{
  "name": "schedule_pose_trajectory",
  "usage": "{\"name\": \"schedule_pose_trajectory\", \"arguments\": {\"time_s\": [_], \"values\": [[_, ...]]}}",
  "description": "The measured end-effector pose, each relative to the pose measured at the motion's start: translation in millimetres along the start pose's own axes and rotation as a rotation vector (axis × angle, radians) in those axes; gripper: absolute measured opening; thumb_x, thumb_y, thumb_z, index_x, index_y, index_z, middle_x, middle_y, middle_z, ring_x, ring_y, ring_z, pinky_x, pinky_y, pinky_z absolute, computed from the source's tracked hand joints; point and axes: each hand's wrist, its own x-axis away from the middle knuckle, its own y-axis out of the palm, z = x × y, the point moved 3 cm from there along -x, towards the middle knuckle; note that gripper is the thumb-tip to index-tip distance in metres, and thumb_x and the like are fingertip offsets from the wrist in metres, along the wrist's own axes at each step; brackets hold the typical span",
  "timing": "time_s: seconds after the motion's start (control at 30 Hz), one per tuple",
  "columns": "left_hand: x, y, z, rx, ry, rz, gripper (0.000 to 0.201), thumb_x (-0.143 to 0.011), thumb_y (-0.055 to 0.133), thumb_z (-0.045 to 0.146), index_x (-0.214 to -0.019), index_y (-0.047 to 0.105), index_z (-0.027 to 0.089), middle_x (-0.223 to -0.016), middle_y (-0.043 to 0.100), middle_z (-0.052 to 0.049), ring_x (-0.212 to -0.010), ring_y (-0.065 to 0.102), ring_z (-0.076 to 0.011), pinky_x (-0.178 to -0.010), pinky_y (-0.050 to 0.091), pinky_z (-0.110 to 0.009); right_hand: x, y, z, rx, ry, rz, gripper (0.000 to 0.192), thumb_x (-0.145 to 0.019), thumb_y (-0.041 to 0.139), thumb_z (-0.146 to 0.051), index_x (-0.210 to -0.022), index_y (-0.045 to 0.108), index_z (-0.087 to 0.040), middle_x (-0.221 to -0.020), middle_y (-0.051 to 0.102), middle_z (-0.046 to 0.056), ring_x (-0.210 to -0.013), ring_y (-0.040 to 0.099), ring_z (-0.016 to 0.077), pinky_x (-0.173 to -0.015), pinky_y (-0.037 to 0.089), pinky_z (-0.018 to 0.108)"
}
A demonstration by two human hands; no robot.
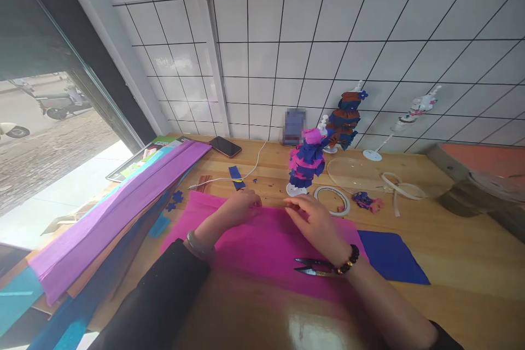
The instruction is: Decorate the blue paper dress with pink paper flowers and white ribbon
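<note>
A magenta crepe paper sheet (262, 246) lies flat on the wooden table in front of me. My left hand (240, 205) pinches its far edge with closed fingers. My right hand (314, 221) rests on the same far edge a little to the right, fingers bent onto the paper. Small black scissors (314, 267) lie on the sheet just under my right wrist. Just beyond my hands stands a figure wrapped in pink and blue paper frills (305, 167).
Long rolls of purple crepe paper (115, 213) and other colours lie at left. A blue sheet (391, 257) lies at right, a tape roll (333, 199) and paper scraps beyond. A phone (225, 146), a cable, a second frilled figure (344, 120) and a white bare figure (414, 112) stand by the tiled wall.
</note>
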Motion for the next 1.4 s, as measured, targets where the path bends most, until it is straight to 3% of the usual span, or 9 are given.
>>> {"name": "schedule_pose_trajectory", "arguments": {"time_s": [0.17, 0.33, 0.47, 0.63, 0.77, 0.9, 1.2, 1.4], "values": [[12.1, 2.0, 4.7, 0.001, 0.049, 0.085, 0.019, -0.082, 0.048, 0.022, -0.089, 0.065, 0.019, -0.081, 0.060, -0.004, -0.083, 0.054, -0.0164, -0.074, 0.039, -0.026, 3.7, 25.2, 12.5, 0.211, -0.026, -0.176, 0.021, -0.086, 0.047, -0.023, -0.100, 0.062, -0.018, -0.100, 0.064, 0.009, -0.097, 0.054, 0.0225, -0.084, 0.042, 0.039], [26.5, -0.3, 9.3, -0.034, 0.086, 0.145, 0.022, -0.084, 0.045, 0.024, -0.090, 0.067, 0.023, -0.081, 0.056, -0.004, -0.078, 0.052, -0.0158, -0.070, 0.038, -0.026, 5.9, 31.2, 4.2, 0.245, -0.029, -0.288, 0.025, -0.090, 0.042, -0.030, -0.090, 0.064, -0.019, -0.090, 0.066, 0.006, -0.089, 0.054, 0.0198, -0.080, 0.039, 0.034], [36.8, -2.1, 9.6, 0.023, 0.104, 0.096, 0.021, -0.083, 0.047, 0.027, -0.088, 0.068, 0.024, -0.083, 0.055, -0.003, -0.074, 0.051, -0.0134, -0.068, 0.037, -0.024, 4.3, 34.0, 0.6, 0.232, -0.014, -0.346, 0.032, -0.092, 0.037, -0.033, -0.081, 0.064, -0.019, -0.082, 0.066, 0.005, -0.083, 0.055, 0.0179, -0.076, 0.037, 0.032], [41.1, 0.5, 7.5, 0.038, 0.099, 0.028, 0.019, -0.081, 0.050, 0.025, -0.078, 0.069, 0.025, -0.076, 0.053, -0.001, -0.069, 0.051, -0.0117, -0.067, 0.036, -0.023, -8.1, 41.5, -3.4, 0.369, -0.002, -0.380, 0.026, -0.091, 0.039, -0.024, -0.087, 0.064, -0.020, -0.086, 0.066, 0.005, -0.086, 0.055, 0.0190, -0.073, 0.032, 0.032], [40.5, 0.9, 8.3, 0.044, 0.107, 0.015, 0.019, -0.079, 0.051, 0.023, -0.073, 0.068, 0.023, -0.073, 0.054, -0.001, -0.068, 0.053, -0.0114, -0.066, 0.036, -0.023, -18.3, 50.8, -13.1, 0.514, -0.078, -0.386, 0.021, -0.090, 0.042, -0.018, -0.092, 0.062, -0.022, -0.088, 0.066, 0.006, -0.089, 0.053, 0.0215, -0.073, 0.029, 0.035], [40.9, -1.7, 9.2, 0.072, 0.098, 0.018, 0.020, -0.080, 0.049, 0.022, -0.073, 0.068, 0.022, -0.073, 0.057, -0.002, -0.069, 0.054, -0.0119, -0.067, 0.037, -0.023, -23.7, 60.2, -18.6, 0.558, -0.139, -0.422, 0.019, -0.088, 0.043, -0.016, -0.086, 0.062, -0.019, -0.087, 0.065, 0.007, -0.087, 0.052, 0.0215, -0.073, 0.029, 0.035], [41.4, 2.6, 2.2, 0.200, 0.061, 0.080, 0.019, -0.081, 0.048, 0.023, -0.081, 0.066, 0.019, -0.078, 0.064, -0.003, -0.075, 0.058, -0.0150, -0.072, 0.040, -0.026, -22.3, 56.1, 1.9, 0.248, 0.047, -0.314, 0.023, -0.089, 0.042, -0.023, -0.086, 0.065, -0.019, -0.089, 0.067, 0.005, -0.088, 0.057, 0.0181, -0.076, 0.036, 0.031], [35.7, -3.3, 8.1, 0.435, -0.094, 0.337, 0.028, -0.076, 0.054, 0.020, -0.104, 0.059, 0.018, -0.093, 0.062, -0.006, -0.086, 0.057, -0.0167, -0.078, 0.043, -0.029, -16.6, 30.7, 3.0, -0.202, 0.263, -0.173, 0.024, -0.085, 0.045, -0.029, -0.089, 0.066, -0.019, -0.086, 0.069, 0.004, -0.074, 0.060, 0.0162, -0.065, 0.044, 0.028]]}}
